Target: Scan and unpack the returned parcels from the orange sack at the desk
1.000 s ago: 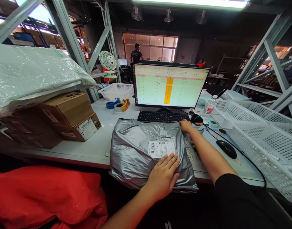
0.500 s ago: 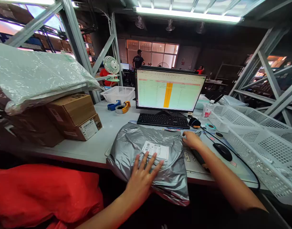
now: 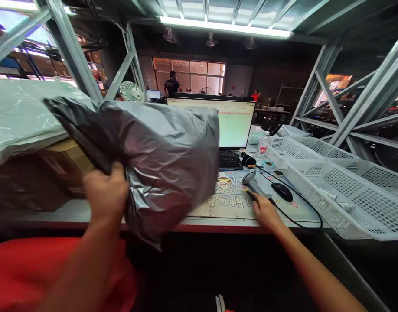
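Note:
My left hand is closed around the gathered edge of a grey plastic mailing bag. The bag hangs tilted above the desk, bulging to the right and covering part of the monitor; its address label is out of sight. Over the desk mat, my right hand has its fingers closed on a thin dark tool with a yellowish end, whose kind I cannot make out. Just beyond those fingers lies a grey barcode scanner, close to the tool.
A black mouse and its cable lie right of the scanner. White perforated baskets line the right side, near a bottle. Cardboard boxes stand at left, above red fabric. Metal rack posts frame the desk.
The mailing bag has left the desk and moved up and left in my left hand, which lay flat on it before. My right hand has come nearer, and the mat and scanner are uncovered.

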`<state>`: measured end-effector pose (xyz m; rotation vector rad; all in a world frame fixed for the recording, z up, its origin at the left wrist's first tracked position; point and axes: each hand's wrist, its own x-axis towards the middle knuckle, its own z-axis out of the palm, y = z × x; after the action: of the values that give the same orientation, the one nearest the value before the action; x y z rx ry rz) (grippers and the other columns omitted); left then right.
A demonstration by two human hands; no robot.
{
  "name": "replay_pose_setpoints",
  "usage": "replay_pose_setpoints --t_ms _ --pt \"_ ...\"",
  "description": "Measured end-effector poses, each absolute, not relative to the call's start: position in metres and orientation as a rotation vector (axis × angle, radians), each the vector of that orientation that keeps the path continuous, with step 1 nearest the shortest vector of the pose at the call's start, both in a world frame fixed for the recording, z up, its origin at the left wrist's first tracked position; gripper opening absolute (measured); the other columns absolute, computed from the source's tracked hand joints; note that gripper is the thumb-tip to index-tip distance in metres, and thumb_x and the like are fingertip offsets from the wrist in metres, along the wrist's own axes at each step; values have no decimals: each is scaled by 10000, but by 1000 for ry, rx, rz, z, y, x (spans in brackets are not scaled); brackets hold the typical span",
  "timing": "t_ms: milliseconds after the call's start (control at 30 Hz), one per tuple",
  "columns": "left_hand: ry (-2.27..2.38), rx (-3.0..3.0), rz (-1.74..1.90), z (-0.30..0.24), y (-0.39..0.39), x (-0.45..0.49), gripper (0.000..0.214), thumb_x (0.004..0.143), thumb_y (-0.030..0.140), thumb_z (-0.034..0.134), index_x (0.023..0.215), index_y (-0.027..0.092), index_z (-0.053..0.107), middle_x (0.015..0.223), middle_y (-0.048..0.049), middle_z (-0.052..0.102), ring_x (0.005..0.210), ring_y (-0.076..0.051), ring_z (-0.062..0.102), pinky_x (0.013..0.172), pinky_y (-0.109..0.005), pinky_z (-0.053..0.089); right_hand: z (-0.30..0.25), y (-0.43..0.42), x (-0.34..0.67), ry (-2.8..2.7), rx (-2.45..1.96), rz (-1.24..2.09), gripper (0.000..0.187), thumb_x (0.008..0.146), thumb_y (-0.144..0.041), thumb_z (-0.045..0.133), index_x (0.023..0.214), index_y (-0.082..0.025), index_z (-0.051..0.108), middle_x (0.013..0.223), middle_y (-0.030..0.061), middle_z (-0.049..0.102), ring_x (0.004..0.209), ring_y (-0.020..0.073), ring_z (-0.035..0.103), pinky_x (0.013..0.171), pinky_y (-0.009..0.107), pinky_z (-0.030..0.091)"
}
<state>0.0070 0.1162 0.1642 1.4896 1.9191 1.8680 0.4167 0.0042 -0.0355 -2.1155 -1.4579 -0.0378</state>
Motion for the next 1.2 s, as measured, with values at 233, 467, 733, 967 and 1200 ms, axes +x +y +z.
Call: replay_pose_setpoints --t_ms 233,467,733,967,1200 --pt "1623 1477 1990 117 114 57 300 954 244 637 676 181 543 686 -17 604 667 -166 535 669 -291 419 113 -37 348 -1375 -1189 137 606 1077 -495 425 1652 -308 432 878 43 712 597 186 601 569 348 541" --pt "1432 1555 2253 83 123 57 225 987 325 552 874 162 658 905 -93 740 891 -223 688 852 -321 532 105 -2 276 -1691 -1098 241 522 1068 -334 443 1554 -208 588 1149 96 767 1044 233 716 952 430 598" --pt "1809 1108 1908 54 173 9 317 976 355 550 697 224 474 738 -30 590 815 -215 613 838 -337 522 -13 -7 340 -1769 -1513 180 509 1073 -365 426 1523 -227 620 1360 127 720 1236 274 685 1060 435 553" --pt "1700 1241 1358 -18 126 -15 301 919 450 625 815 168 610 696 -51 673 689 -228 673 660 -318 543 -54 26 393 -1784 -2124 -252 509 1055 -254 435 1526 -194 618 1286 165 691 1161 293 683 1009 419 554" --pt "886 1751 418 31 37 -47 581 974 705 561 1112 157 692 884 -99 784 684 -194 723 581 -270 539 -16 61 411 -1880 -2007 -272 428 1022 -328 501 1331 -161 745 1292 185 724 1141 344 692 1002 501 553"
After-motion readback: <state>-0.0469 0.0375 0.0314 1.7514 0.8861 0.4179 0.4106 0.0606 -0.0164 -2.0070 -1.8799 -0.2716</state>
